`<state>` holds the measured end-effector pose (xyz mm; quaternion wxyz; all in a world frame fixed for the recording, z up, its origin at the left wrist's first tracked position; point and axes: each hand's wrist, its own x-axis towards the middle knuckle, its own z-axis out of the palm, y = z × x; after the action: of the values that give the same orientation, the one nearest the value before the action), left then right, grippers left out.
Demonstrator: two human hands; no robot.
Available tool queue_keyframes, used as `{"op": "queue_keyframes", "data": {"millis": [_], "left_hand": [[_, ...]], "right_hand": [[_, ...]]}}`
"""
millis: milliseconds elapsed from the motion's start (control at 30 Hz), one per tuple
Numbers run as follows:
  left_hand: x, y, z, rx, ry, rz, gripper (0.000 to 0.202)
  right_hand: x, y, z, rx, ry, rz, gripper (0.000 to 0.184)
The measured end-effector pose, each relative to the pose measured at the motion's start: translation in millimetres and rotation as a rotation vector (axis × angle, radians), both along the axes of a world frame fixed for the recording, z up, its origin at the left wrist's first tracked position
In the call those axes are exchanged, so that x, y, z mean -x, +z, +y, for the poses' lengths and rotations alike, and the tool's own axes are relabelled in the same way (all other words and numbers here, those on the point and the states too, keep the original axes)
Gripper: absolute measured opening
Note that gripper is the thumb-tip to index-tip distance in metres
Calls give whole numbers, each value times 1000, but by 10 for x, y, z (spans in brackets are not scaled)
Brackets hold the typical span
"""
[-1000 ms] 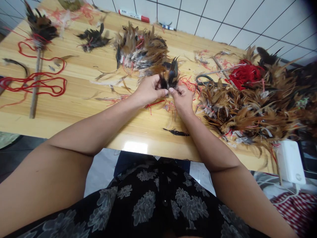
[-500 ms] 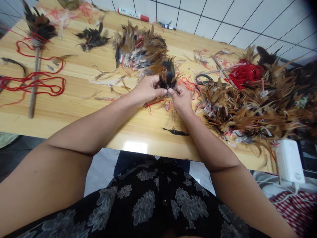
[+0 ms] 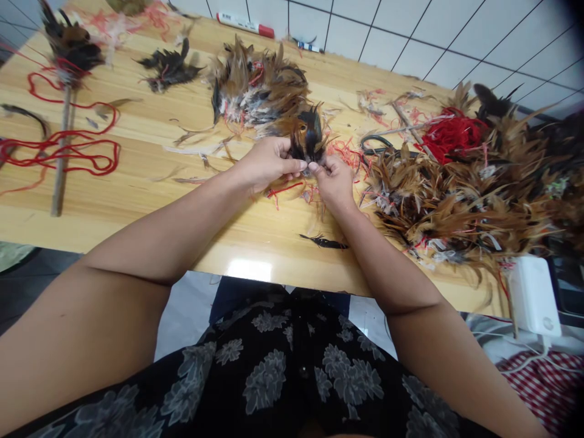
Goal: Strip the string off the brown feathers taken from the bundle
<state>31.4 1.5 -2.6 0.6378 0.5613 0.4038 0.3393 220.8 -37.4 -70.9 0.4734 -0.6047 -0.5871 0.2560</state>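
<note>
My left hand and my right hand meet at the middle of a wooden table. Both pinch the base of a small bunch of dark feathers, which stands up between the fingertips. Red thread scraps lie on the table just under the hands. A pile of brown feathers lies right behind the bunch. One loose black feather lies near the front edge, by my right wrist.
A big heap of brown feathers fills the right side, with a red thread bundle and black scissors behind it. At the left are a feathered stick and looped red cord. A marker lies at the far edge.
The dark feather bunch has closed from a spread fan into a tighter tuft between my fingertips. Both hands stay in almost the same place.
</note>
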Motion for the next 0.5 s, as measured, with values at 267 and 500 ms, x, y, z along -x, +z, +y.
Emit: {"op": "queue_keyframes", "data": {"millis": [267,500], "left_hand": [[10,2,11,9,-13,12,30],[33,-38,55,-47,-64,-14,27]], "right_hand": [[93,179,-57,65,-13,5,46],[84,195,-49,92,7,9,48]]}}
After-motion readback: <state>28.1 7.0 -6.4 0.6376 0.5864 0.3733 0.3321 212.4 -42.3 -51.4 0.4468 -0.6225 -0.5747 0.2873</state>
